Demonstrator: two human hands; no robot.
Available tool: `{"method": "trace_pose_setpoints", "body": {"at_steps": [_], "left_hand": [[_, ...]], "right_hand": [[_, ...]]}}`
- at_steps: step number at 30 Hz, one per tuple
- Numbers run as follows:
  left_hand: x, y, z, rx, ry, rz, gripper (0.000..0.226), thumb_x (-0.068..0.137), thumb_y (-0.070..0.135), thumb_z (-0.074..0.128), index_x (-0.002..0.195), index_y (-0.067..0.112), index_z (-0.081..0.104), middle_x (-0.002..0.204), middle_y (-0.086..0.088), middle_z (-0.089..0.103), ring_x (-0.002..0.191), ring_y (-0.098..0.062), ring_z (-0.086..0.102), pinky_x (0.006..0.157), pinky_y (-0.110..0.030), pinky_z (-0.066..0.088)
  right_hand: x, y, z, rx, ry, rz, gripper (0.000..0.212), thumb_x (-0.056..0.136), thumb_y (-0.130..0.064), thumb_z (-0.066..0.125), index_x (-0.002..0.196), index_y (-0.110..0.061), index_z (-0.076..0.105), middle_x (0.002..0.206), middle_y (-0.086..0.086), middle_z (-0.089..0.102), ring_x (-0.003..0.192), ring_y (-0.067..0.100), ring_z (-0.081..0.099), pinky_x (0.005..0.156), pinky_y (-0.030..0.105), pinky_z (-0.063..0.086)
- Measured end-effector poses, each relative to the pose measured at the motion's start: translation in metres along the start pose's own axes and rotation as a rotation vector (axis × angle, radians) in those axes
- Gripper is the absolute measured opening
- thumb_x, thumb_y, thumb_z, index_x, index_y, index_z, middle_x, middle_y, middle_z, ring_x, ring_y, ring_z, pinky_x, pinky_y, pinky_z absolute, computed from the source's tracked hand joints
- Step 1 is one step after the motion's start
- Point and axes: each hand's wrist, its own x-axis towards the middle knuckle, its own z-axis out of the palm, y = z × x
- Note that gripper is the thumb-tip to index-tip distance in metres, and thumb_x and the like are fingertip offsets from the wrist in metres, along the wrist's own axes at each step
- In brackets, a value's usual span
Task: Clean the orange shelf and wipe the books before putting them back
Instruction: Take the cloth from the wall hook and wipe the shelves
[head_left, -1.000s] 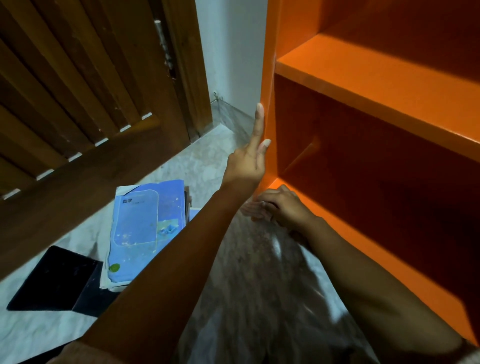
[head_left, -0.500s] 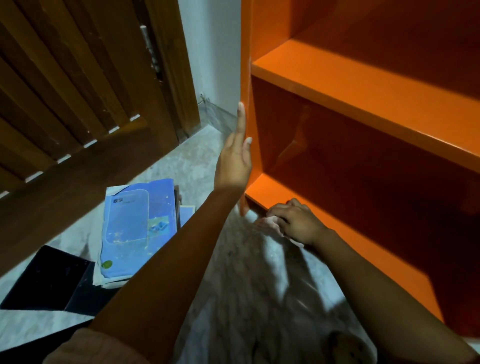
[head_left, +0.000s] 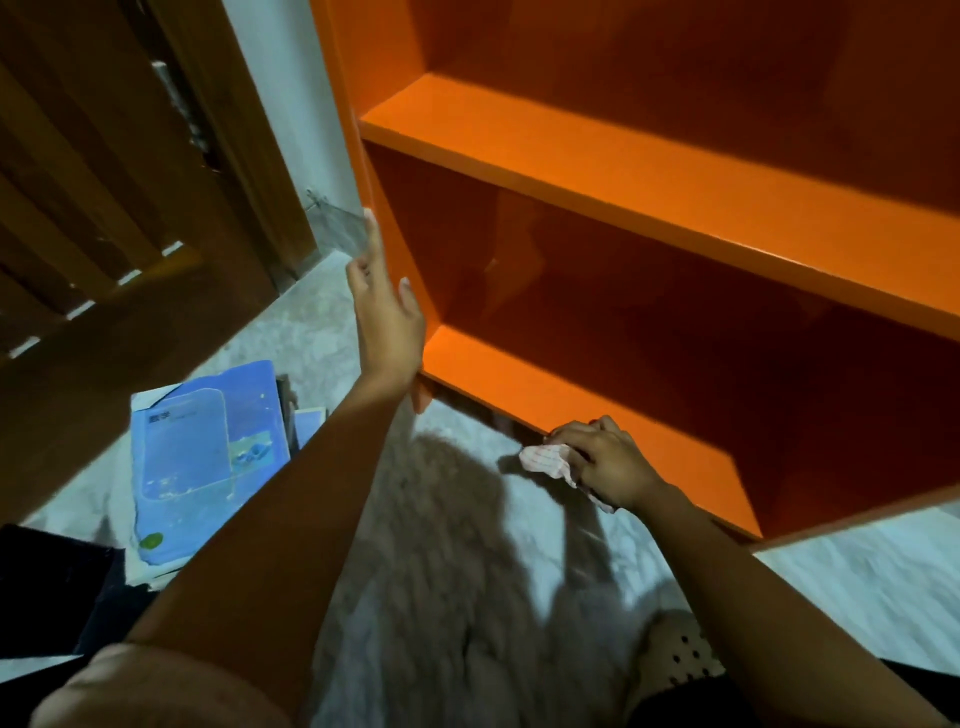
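The orange shelf (head_left: 649, 171) fills the right half of the view, its compartments bare. My left hand (head_left: 387, 312) lies flat with straight fingers against the outside of the shelf's left side panel. My right hand (head_left: 605, 462) grips a small pale pink cloth (head_left: 545, 458) and holds it against the front edge of the bottom board. A pile of books with a blue cover on top (head_left: 208, 457) lies on the floor to the left.
A dark wooden slatted door (head_left: 104, 208) stands at the left, with a strip of white wall between it and the shelf. A black flat object (head_left: 47, 582) lies at the lower left. The floor (head_left: 467, 571) is grey marble.
My right hand has slid right along the bottom board's front edge with the cloth. The view has shifted, showing more of the shelf. My left hand stays on the side panel.
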Motion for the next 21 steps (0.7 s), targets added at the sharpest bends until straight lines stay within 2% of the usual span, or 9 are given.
{"method": "trace_pose_setpoints", "body": {"at_steps": [2, 3, 4, 6, 9, 11, 15, 18, 21], "left_hand": [[-0.008, 0.003, 0.006, -0.003, 0.016, -0.012, 0.065, 0.095, -0.001, 0.042, 0.15, 0.015, 0.013, 0.142, -0.012, 0.026, 0.112, 0.017, 0.037, 0.085, 0.005, 0.029], [-0.015, 0.003, 0.011, -0.001, 0.023, -0.019, 0.063, 0.094, -0.001, 0.043, 0.149, 0.014, 0.018, 0.145, -0.015, 0.022, 0.126, 0.0, 0.035, 0.094, -0.001, 0.029], [-0.023, 0.0, 0.019, 0.008, 0.018, -0.024, 0.06, 0.093, -0.002, 0.045, 0.147, 0.012, 0.024, 0.146, -0.018, 0.021, 0.132, -0.013, 0.034, 0.1, -0.007, 0.028], [-0.041, -0.008, 0.036, 0.038, -0.052, -0.038, 0.052, 0.091, -0.002, 0.048, 0.141, 0.006, 0.036, 0.141, -0.021, 0.028, 0.128, -0.022, 0.038, 0.1, -0.013, 0.03], [-0.073, -0.02, 0.06, 0.068, -0.292, -0.008, 0.035, 0.089, 0.001, 0.048, 0.123, -0.004, 0.053, 0.123, -0.026, 0.048, 0.11, -0.037, 0.052, 0.09, -0.023, 0.035], [-0.093, -0.028, 0.074, 0.093, -0.463, 0.011, 0.029, 0.089, 0.004, 0.048, 0.114, -0.006, 0.059, 0.114, -0.025, 0.056, 0.102, -0.039, 0.056, 0.083, -0.022, 0.035], [-0.125, -0.035, 0.102, 0.13, -0.683, 0.022, 0.036, 0.082, 0.017, 0.047, 0.103, -0.005, 0.066, 0.102, -0.022, 0.063, 0.094, -0.038, 0.06, 0.083, -0.032, 0.044], [-0.136, -0.035, 0.121, 0.155, -0.749, 0.02, 0.038, 0.078, 0.018, 0.049, 0.101, -0.006, 0.068, 0.104, -0.023, 0.062, 0.098, -0.039, 0.058, 0.087, -0.035, 0.045], [-0.142, -0.029, 0.132, 0.174, -0.77, 0.034, 0.041, 0.078, 0.021, 0.051, 0.105, -0.005, 0.067, 0.114, -0.023, 0.059, 0.108, -0.038, 0.053, 0.092, -0.039, 0.043]], "right_hand": [[-0.014, 0.006, 0.0, 0.022, 0.032, 0.041, 0.028, 0.1, -0.018, 0.04, 0.119, -0.027, 0.059, 0.126, -0.015, 0.055, 0.093, 0.019, 0.033, 0.08, 0.035, 0.03], [-0.021, 0.009, 0.0, 0.031, 0.043, 0.062, 0.028, 0.1, -0.018, 0.04, 0.119, -0.027, 0.059, 0.126, -0.015, 0.055, 0.092, 0.017, 0.032, 0.079, 0.033, 0.028], [-0.028, 0.012, -0.001, 0.041, 0.056, 0.081, 0.028, 0.1, -0.019, 0.04, 0.119, -0.026, 0.059, 0.124, -0.015, 0.056, 0.092, 0.016, 0.032, 0.079, 0.033, 0.027], [-0.041, 0.018, -0.002, 0.068, 0.095, 0.109, 0.027, 0.099, -0.018, 0.042, 0.116, -0.026, 0.061, 0.121, -0.014, 0.059, 0.091, 0.015, 0.032, 0.08, 0.034, 0.028], [-0.064, 0.031, -0.002, 0.095, 0.154, 0.157, 0.027, 0.095, -0.015, 0.045, 0.112, -0.028, 0.063, 0.117, -0.015, 0.061, 0.091, 0.016, 0.036, 0.082, 0.036, 0.031], [-0.079, 0.039, -0.002, 0.1, 0.193, 0.21, 0.028, 0.092, -0.021, 0.043, 0.109, -0.028, 0.064, 0.114, -0.016, 0.062, 0.092, 0.017, 0.038, 0.081, 0.036, 0.032], [-0.108, 0.055, 0.003, 0.149, 0.306, 0.314, 0.041, 0.083, -0.038, 0.032, 0.101, -0.026, 0.066, 0.103, -0.017, 0.062, 0.091, 0.02, 0.044, 0.079, 0.035, 0.033], [-0.12, 0.057, 0.005, 0.257, 0.584, 0.368, 0.038, 0.086, -0.035, 0.033, 0.094, -0.017, 0.066, 0.094, -0.006, 0.061, 0.087, 0.021, 0.048, 0.076, 0.029, 0.027], [-0.115, 0.049, -0.001, 0.324, 0.897, 0.446, 0.033, 0.09, -0.027, 0.035, 0.097, -0.01, 0.063, 0.1, -0.002, 0.057, 0.09, 0.014, 0.044, 0.077, 0.024, 0.024]]}}
